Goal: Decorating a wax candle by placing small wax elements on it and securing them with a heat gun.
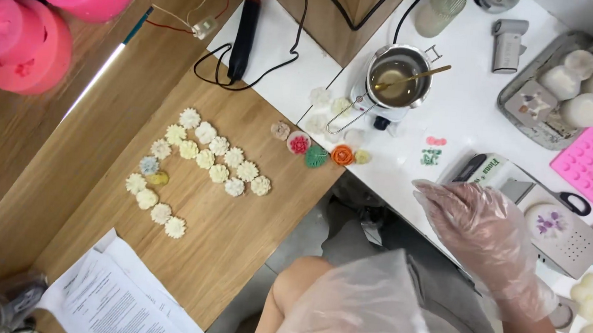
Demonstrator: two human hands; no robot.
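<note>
Here the right hand (486, 235) in a clear plastic glove hovers empty, fingers (433, 197) loosely spread, above the white desk (467, 109); the small white scale (556, 230) lies at three o'clock, nearest it.

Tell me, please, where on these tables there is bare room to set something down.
Bare wood lies between the cream flowers and the papers, and left of the flowers. Bare white top lies between the black tool and the melting pot. It is crowded around the gloved right hand, by the tray and pink mould.

Right hand (477, 224) gloved in clear plastic, fingers loosely extended, palm down, left hand (363, 310) gloved, mostly cropped
</note>
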